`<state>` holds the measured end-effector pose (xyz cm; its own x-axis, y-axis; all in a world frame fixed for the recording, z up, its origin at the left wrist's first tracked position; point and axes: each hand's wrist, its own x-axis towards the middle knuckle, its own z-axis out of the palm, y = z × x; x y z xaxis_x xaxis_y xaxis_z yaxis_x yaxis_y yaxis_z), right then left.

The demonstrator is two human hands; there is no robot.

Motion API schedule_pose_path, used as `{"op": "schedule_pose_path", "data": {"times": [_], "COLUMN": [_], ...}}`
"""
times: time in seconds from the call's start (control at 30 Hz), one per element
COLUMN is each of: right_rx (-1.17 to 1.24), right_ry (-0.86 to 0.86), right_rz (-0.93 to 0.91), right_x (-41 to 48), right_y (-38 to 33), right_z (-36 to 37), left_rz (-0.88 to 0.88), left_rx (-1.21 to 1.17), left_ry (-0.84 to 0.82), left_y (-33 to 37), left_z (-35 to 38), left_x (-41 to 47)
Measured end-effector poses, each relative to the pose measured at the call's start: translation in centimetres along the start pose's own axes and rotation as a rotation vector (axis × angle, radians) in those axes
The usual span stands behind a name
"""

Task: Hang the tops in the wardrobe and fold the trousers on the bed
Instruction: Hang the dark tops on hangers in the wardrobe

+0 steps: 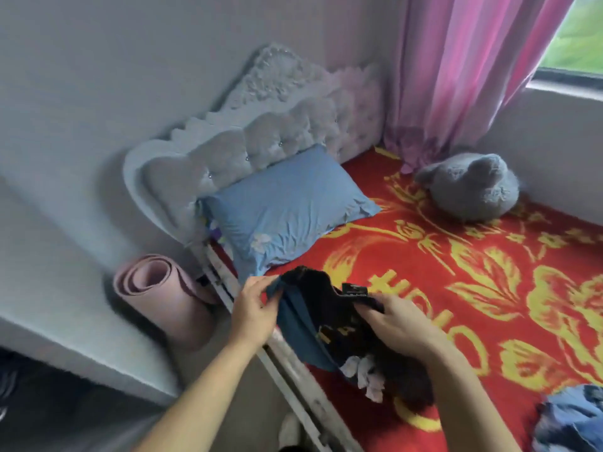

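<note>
A dark garment (329,324) with a teal-blue panel, small yellow marks and a black label hangs bunched over the near edge of the bed (489,288). My left hand (253,308) pinches its left edge. On the right side, my right hand (396,322) grips it just below the label. A white frilly bit shows at its lower end. A crumpled blue denim piece (571,419) lies at the bed's near right corner. No wardrobe is in view.
The bed has a red cover with yellow flowers, a blue pillow (287,213), a grey plush toy (470,187) and a tufted white headboard (248,141). A rolled pink mat (163,295) stands beside the bed. A pink curtain (463,70) hangs by the window.
</note>
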<state>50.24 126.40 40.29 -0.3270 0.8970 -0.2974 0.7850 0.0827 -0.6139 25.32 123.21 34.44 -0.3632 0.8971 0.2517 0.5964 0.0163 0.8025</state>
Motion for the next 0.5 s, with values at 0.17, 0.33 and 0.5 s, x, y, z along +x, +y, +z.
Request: {"op": "schedule_pose_path", "data": {"times": [0.17, 0.33, 0.5], "right_rx": [0.574, 1.207, 1.451], "right_ry": [-0.302, -0.412, -0.574], "right_rz": [0.137, 0.196, 0.112], "right_x": [-0.6, -1.6, -4.9], "right_y": [-5.9, -15.1, -23.1], "right_z": [7.7, 11.6, 16.2], "left_rz": [-0.431, -0.569, -0.495], "left_rx": [0.165, -0.093, -0.361], "left_ry": [0.134, 0.153, -0.076], "left_y": [-3.1, -5.0, -4.9], "left_z": [-8.9, -16.1, -23.6], "left_x": [-6.1, -12.0, -17.4]}}
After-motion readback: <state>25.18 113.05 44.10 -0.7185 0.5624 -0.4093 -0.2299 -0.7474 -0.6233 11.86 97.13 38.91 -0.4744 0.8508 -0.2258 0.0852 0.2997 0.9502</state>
